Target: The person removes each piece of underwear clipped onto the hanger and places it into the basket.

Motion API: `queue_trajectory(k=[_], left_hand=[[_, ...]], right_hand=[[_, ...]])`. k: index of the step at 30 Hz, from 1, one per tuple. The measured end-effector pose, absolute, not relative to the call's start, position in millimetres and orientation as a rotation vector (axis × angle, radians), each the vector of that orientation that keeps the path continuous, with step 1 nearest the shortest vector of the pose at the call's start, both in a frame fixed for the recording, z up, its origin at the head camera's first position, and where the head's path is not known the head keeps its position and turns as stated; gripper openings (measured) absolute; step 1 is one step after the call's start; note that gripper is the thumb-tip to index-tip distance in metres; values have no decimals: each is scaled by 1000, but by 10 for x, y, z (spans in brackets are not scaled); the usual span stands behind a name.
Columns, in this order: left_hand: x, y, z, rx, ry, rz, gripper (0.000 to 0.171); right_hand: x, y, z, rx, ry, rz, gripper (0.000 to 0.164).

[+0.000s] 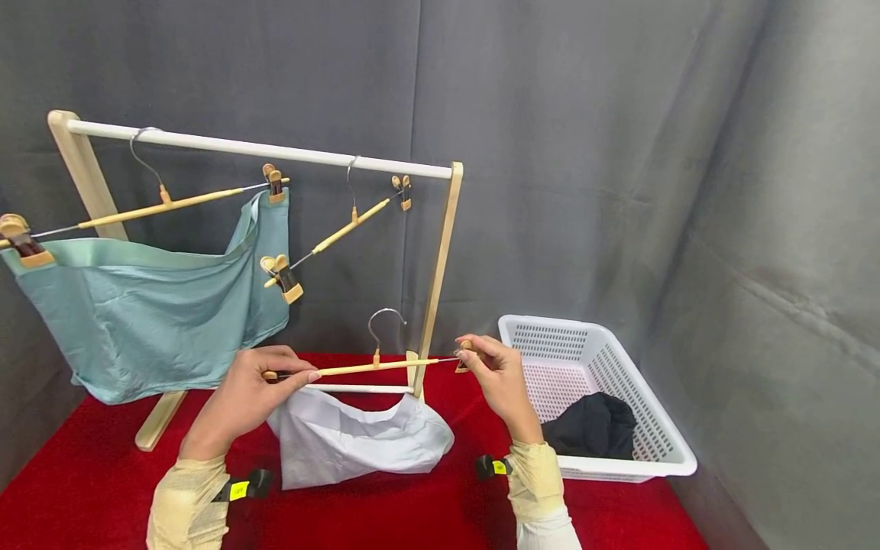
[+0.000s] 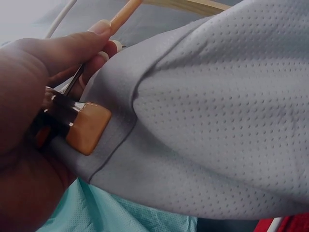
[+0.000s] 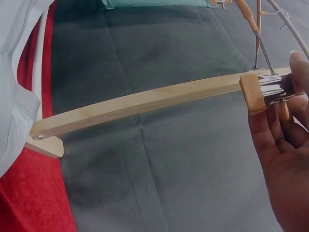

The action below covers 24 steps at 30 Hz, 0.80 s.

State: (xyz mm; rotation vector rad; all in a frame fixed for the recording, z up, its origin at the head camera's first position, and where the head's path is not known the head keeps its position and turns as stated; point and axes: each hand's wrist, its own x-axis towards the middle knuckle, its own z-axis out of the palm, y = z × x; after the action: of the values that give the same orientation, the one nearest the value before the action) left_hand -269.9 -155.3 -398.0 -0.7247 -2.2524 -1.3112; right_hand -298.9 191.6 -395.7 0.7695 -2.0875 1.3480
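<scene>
A wooden clip hanger [image 1: 395,365] with a metal hook is held level between both hands. My left hand [image 1: 256,386] pinches its bar near the left end, thumb on top. The left clip [image 2: 89,126] bites the waistband of a light grey perforated garment [image 1: 357,439], which hangs below the hanger. My right hand [image 1: 498,374] pinches the right clip [image 3: 265,92] between thumb and fingers. No cloth shows in that clip, and the garment's right side sags free of it.
A wooden rack with a white rail [image 1: 289,153] carries a teal garment [image 1: 158,305] on one clip hanger and another bare hanger [image 1: 351,225]. At right, a white basket [image 1: 622,382] contains black cloth [image 1: 594,424]. Red cloth [image 1: 481,504] covers the table.
</scene>
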Motion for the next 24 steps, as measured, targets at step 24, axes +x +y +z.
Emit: queue_trajectory(k=[24], left_hand=[[-2804, -1492, -4058, -790, -2190, -1181, 9]], right_hand=[[-2987, 1832, -3964, 765, -2152, 1509, 12]])
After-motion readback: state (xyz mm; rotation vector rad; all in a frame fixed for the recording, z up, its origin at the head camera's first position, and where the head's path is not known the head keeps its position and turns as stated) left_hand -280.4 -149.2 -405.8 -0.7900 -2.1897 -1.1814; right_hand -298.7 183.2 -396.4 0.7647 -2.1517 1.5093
